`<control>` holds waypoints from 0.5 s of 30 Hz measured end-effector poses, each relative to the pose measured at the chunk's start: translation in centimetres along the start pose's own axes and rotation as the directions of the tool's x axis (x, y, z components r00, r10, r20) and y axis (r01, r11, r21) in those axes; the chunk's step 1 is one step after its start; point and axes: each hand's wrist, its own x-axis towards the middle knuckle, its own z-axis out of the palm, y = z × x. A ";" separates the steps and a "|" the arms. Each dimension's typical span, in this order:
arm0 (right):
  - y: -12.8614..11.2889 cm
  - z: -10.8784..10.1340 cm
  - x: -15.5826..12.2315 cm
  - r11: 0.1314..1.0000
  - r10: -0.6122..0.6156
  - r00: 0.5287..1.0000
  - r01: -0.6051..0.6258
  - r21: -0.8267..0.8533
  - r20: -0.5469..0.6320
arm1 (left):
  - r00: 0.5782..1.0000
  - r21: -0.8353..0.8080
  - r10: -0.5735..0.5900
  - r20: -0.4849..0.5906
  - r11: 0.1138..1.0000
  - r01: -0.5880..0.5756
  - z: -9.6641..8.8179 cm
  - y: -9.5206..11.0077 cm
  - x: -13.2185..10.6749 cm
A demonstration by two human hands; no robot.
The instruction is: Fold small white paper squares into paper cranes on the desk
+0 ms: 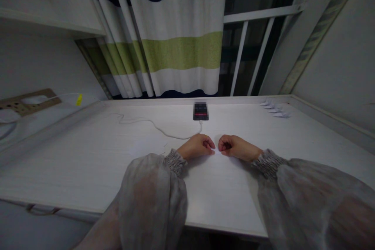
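My left hand [201, 145] is closed in a pinch above the white desk, its thumb and index fingertips pointing right. Facing it a short gap away, my right hand [236, 147] is also pinched, fingers curled in. Between the two sets of fingertips shows a small piece of white paper [217, 150], hard to make out against the white desk; both hands appear to grip it. Left of my left hand lies a pale flat sheet of paper [143, 146]. Several small folded white paper pieces [274, 108] lie in a row at the back right.
A small dark device [200, 111] stands at the desk's back edge, with a white cable [164, 132] running left from it. A power strip [35, 99] is on the left wall. Behind the white desk [88, 164] hang a striped curtain [181, 52] and a white railing [260, 15].
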 end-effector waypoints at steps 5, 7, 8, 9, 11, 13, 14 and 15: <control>0.0 0.2 0.2 0.998 0.038 0.999 -0.038 0.041 0.001 | 0.992 0.084 0.011 -0.126 0.997 -0.001 0.7 0.6 0.0; 0.0 0.2 0.2 0.998 0.041 0.999 -0.041 0.048 0.002 | 0.988 0.126 0.019 -0.154 0.992 0.000 0.9 0.9 -0.1; 0.0 0.2 0.2 0.998 0.040 0.999 -0.040 0.048 0.003 | 0.987 0.138 0.023 -0.158 0.990 -0.001 0.9 0.9 -0.1; 0.0 0.2 0.2 0.998 0.039 0.999 -0.039 0.046 0.005 | 0.987 0.148 0.025 -0.158 0.989 -0.001 0.9 1.0 0.0; 0.1 0.2 0.2 0.998 0.034 0.999 -0.035 0.043 0.011 | 0.987 0.164 0.028 -0.160 0.986 -0.001 0.9 0.9 0.0; 0.2 0.1 0.2 0.999 0.027 1.000 -0.028 0.044 0.015 | 0.987 0.178 0.034 -0.155 0.984 -0.006 0.9 0.7 0.1; 0.3 0.1 0.2 0.999 0.022 1.000 -0.023 0.045 0.017 | 0.989 0.178 0.035 -0.145 0.984 -0.009 0.8 0.6 0.1; 0.3 0.1 0.2 0.999 0.016 1.000 -0.016 0.046 0.019 | 0.991 0.170 0.034 -0.128 0.985 -0.012 0.8 0.4 0.1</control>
